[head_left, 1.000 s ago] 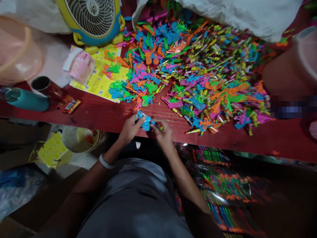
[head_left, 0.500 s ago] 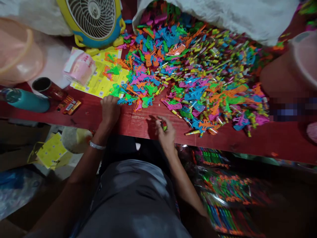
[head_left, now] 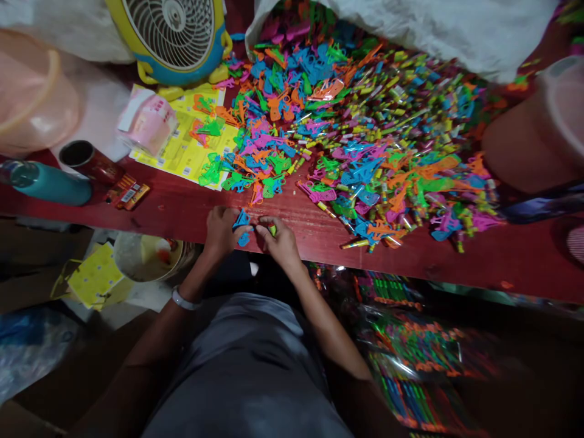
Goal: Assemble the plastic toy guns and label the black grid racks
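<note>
Near the front edge of the red table, my left hand (head_left: 221,232) is closed on a flat blue plastic toy piece (head_left: 243,227) with a mesh-like part. Just to its right, my right hand (head_left: 281,243) pinches a small green-and-yellow piece (head_left: 272,230), mostly hidden by the fingers. The fingertips of both hands nearly meet. Beyond them lies a heap of similar plastic pieces (head_left: 262,155) in pink, green, orange and blue. To the right, more such pieces (head_left: 401,182) are mixed with small yellow-banded clear tubes (head_left: 356,244).
A yellow-and-blue fan (head_left: 176,36) stands behind yellow printed sheets (head_left: 182,155). At left are a teal bottle (head_left: 55,184), a dark cup (head_left: 89,163) and a pink packet (head_left: 148,125). A bucket (head_left: 515,143) stands right; bagged toys (head_left: 415,344) lie below the table edge.
My left hand has come back from the heap toward the table's front edge with a blue toy piece. My right hand has moved left to meet it, still holding the small piece.
</note>
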Available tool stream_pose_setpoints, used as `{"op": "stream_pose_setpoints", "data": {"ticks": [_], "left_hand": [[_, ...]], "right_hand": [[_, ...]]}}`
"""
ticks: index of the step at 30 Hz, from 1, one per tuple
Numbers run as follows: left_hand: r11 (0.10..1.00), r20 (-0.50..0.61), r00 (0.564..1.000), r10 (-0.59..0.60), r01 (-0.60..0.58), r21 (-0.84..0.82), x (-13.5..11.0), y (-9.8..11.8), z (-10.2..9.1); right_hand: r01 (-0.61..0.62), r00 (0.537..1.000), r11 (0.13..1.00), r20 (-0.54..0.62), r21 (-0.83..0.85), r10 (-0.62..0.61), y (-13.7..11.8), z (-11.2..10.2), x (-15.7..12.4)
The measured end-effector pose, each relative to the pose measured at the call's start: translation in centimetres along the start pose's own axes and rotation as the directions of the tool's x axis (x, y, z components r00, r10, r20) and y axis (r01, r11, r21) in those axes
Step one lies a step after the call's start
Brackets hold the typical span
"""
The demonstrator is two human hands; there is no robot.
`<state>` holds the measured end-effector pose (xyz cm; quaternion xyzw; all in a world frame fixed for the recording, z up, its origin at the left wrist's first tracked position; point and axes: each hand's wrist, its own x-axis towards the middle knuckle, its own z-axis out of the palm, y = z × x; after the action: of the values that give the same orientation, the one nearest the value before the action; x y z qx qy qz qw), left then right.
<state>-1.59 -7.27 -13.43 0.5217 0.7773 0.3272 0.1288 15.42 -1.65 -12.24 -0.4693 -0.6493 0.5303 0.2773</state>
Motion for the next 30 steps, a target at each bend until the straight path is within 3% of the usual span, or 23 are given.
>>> {"op": "stream_pose_setpoints", "data": {"ticks": [2,4,7,9,13,15,17,19,23,30], "left_hand": [[0.989,0.089,0.994,-0.071,0.082,-0.126,0.0,0.7,-0.3],[0.910,0.149,0.976,-0.162,0.206,-0.360,0.0,1.8,-0.5],[0.648,0.198,0.942,-0.269,0.330,-0.687,0.0,3.5,-0.7],[0.532,0.241,0.929,-0.282,0.360,-0.767,-0.1,4.3,-0.9],[0.594,0.296,0.929,-0.223,0.370,-0.714,-0.9,5.1,-1.2],[0.585,0.337,0.919,-0.205,0.391,-0.710,-1.3,5.2,-1.2],[0.527,0.358,0.907,-0.221,0.420,-0.739,-1.6,5.2,-1.1],[0.455,0.331,0.897,-0.291,0.435,-0.777,-1.6,5.1,-0.9],[0.346,0.338,0.872,-0.353,0.457,-0.819,-1.3,5.2,-1.1],[0.425,0.365,0.889,-0.278,0.454,-0.783,-1.4,6.2,-1.7]], "right_hand": [[0.047,0.999,0.997,-0.006,-0.061,-0.048,0.0,-0.2,-0.3],[0.038,0.999,0.998,0.026,-0.054,-0.037,-0.1,-0.3,-0.6],[-0.050,0.989,0.999,0.140,0.017,0.047,-0.2,-0.2,-1.1],[-0.058,0.986,0.998,0.156,0.019,0.055,-0.4,-0.2,-1.4],[0.174,0.982,0.964,-0.038,-0.199,-0.185,-1.0,-0.4,-1.8],[0.264,0.958,0.921,-0.030,-0.285,-0.284,-1.2,-0.7,-1.9],[0.322,0.945,0.907,0.042,-0.271,-0.323,-1.3,-0.9,-1.8],[0.329,0.944,0.923,0.087,-0.202,-0.317,-1.3,-1.3,-1.8],[0.227,0.974,0.965,0.042,-0.127,-0.224,-0.8,-2.3,-1.7],[0.168,0.976,0.983,0.152,-0.077,-0.154,-0.5,-3.0,-1.3]]}}
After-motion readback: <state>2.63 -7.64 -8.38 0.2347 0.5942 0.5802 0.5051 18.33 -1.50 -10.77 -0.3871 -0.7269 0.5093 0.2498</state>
